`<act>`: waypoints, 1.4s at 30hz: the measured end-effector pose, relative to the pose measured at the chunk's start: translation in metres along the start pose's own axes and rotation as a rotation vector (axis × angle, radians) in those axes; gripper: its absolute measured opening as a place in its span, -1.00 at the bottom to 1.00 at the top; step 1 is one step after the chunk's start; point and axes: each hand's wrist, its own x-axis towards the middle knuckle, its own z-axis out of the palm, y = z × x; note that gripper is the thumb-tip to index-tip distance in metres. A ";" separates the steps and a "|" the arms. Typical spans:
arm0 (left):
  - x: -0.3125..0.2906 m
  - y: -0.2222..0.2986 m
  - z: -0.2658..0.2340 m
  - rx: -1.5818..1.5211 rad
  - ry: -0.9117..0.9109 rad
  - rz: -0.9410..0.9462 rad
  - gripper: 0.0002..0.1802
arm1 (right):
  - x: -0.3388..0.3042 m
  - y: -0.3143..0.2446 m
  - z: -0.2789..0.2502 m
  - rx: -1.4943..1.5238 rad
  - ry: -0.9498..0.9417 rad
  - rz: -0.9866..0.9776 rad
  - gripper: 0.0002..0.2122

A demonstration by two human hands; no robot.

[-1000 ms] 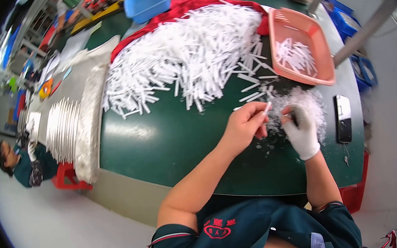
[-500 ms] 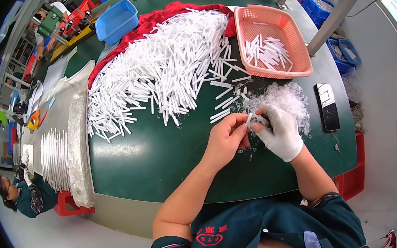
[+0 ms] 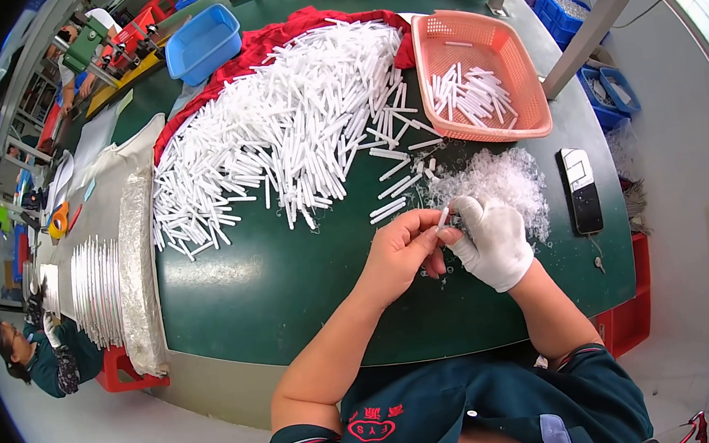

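Head view: "Where is the little white stick (image 3: 443, 217)?"

"You pinch it between the thumb and finger of your bare left hand (image 3: 397, 253), and its top end pokes up."

"And your gloved right hand (image 3: 499, 244)?"

"Your bent fingers there are right by the stick. I can't tell if they grip anything. Clear scraps (image 3: 517, 175) lie just past your glove."

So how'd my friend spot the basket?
On the green table, find the big heap of white sticks. The basket sits just right of it, beyond the gloved right hand. It's pink with tiny holes and holds loose sticks, unlike the blue tub.
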 end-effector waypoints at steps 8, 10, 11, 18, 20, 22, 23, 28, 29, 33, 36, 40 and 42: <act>-0.002 0.004 0.001 0.050 0.018 0.007 -0.77 | 0.000 0.002 0.001 -0.066 -0.053 0.031 -0.80; -0.002 0.005 -0.001 0.095 0.013 -0.001 -0.76 | 0.000 0.002 0.000 -0.062 -0.069 0.020 -0.82; -0.003 0.005 -0.002 0.140 0.006 -0.007 -0.76 | 0.001 0.003 -0.002 -0.061 -0.072 0.022 -0.82; -0.002 0.009 -0.009 0.252 -0.075 0.052 -0.77 | 0.001 0.008 -0.010 0.083 -0.178 -0.033 -0.81; -0.003 0.012 -0.006 0.296 -0.045 0.105 -0.75 | 0.001 0.009 -0.010 0.133 -0.191 -0.018 -0.79; -0.005 0.010 -0.003 0.317 -0.002 0.136 -0.73 | 0.001 0.008 -0.008 0.248 -0.227 0.039 -0.78; -0.005 0.009 -0.002 0.337 0.040 0.165 -0.72 | 0.000 0.008 -0.007 0.247 -0.227 0.036 -0.78; -0.004 0.009 -0.004 0.461 0.091 0.253 -0.71 | -0.004 0.013 -0.011 0.582 -0.216 0.244 -0.76; -0.004 0.008 -0.004 0.478 0.101 0.264 -0.71 | -0.004 0.014 -0.013 0.623 -0.216 0.280 -0.73; -0.003 0.013 -0.003 0.677 0.123 0.399 -0.73 | -0.005 0.017 -0.016 0.765 -0.174 0.364 -0.67; -0.003 0.014 -0.004 0.696 0.144 0.424 -0.76 | -0.005 0.023 -0.016 0.798 -0.082 0.345 -0.66; -0.001 0.014 -0.007 0.686 0.159 0.354 -0.77 | -0.006 0.032 -0.017 0.838 0.040 0.342 -0.63; -0.001 0.013 -0.008 0.680 0.167 0.334 -0.77 | -0.004 0.031 -0.021 0.816 0.056 0.366 -0.60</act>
